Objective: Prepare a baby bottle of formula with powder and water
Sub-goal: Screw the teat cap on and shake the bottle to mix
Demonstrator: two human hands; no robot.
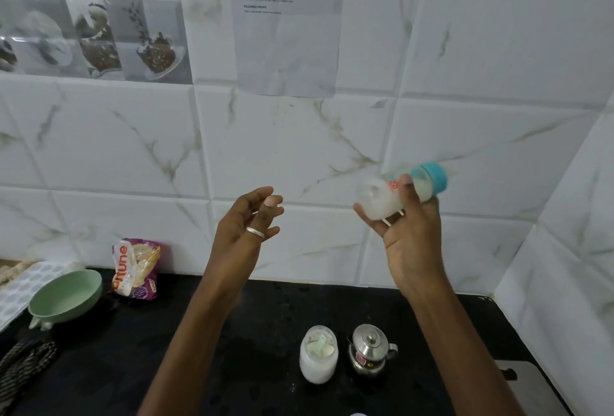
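Head view: a person's right hand (pixel 412 239) grips a bottle (pixel 382 198) in mid-air in front of a marble-patterned tiled wall (pixel 299 149), fingers and thumb curled round its clear body. The bottle lies almost on its side, its teal cap (pixel 432 178) pointing up and to the right, and holds a milky white liquid; its outline is blurred. The left hand (pixel 246 233), wearing a ring (pixel 255 232), is raised near it at about the same height, holding nothing, its fingers loosely bent and apart from the bottle.

Below the hands, on a black surface (pixel 232 316), a jar (pixel 318 362) of white powder stands open with a pale green scoop (pixel 321 342) inside. Just beside it, to the right, stands a small steel pot (pixel 370 349) with a knobbed lid. At far left on the surface sits a green bowl (pixel 66 296), and near it a packet (pixel 136 269) leans against the wall. A printed sheet (pixel 289 33) hangs on the tiles above, its text too blurred to read.
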